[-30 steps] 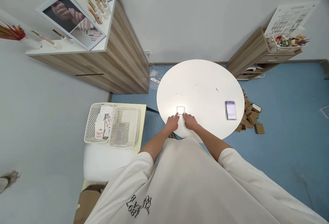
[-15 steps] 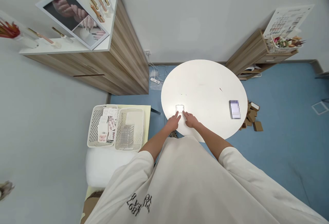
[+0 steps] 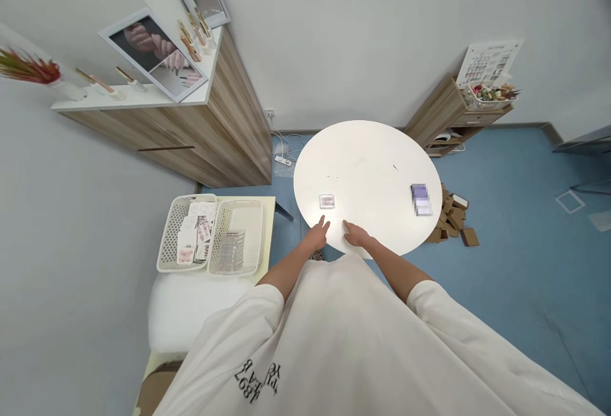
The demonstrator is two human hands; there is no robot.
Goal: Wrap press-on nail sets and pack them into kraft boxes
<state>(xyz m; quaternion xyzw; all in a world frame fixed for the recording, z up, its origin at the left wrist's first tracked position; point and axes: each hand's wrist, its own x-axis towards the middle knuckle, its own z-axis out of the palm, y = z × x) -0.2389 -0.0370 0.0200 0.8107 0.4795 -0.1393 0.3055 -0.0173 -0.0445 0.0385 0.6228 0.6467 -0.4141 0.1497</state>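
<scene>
A small clear square box (image 3: 327,201) with a patterned card inside lies flat on the round white table (image 3: 367,168), near its front left edge. My left hand (image 3: 317,233) rests just below it with fingers stretched out, holding nothing. My right hand (image 3: 356,233) lies open on the table's front edge, a little right of the box, and holds nothing either. Neither hand touches the box.
A purple and white item (image 3: 420,198) lies on the table's right side. Two white baskets (image 3: 188,233) with cards and clear boxes stand on a low surface to my left. Brown cartons (image 3: 453,220) litter the blue floor. Wooden cabinets (image 3: 229,123) line the wall.
Both hands have drawn back from the small box toward the table's near edge, leaving it lying alone. The camera view has shifted slightly.
</scene>
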